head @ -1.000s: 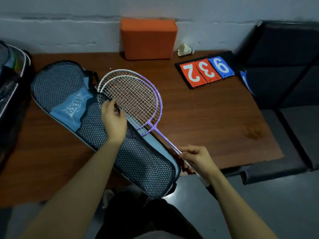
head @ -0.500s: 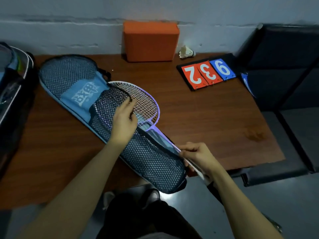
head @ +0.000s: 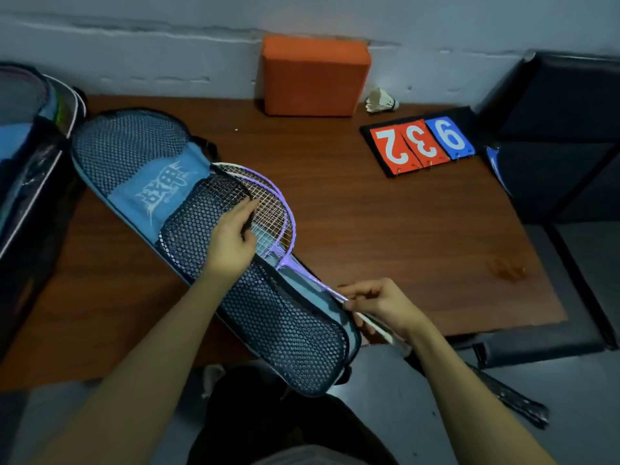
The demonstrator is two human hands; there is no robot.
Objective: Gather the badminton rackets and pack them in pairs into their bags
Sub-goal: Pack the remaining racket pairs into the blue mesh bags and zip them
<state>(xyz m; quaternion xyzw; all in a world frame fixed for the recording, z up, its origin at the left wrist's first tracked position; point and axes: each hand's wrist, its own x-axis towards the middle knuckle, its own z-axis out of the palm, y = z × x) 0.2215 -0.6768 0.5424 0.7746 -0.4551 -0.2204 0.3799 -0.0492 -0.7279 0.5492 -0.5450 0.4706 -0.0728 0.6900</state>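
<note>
Since the earlier frames, the rackets are seen pushed deeper into the bag, so that only part of the two purple heads is left showing at its open edge. Both heads are overlapped, half covered by the dark mesh flap. That flap is pinched at its edge by the left hand, fingers curled narrowly on the mesh directly over the strings. Lower down, the white handles are gripped by the right hand, with fingers closed round them just past the bag's lower opening. The bag is laid diagonally across the brown worktop, its narrow end hanging over the near edge. An orange block is stood against the wall, a shuttlecock beside it, and a score flipper showing 2, 3 and 9 is laid nearby.
</note>
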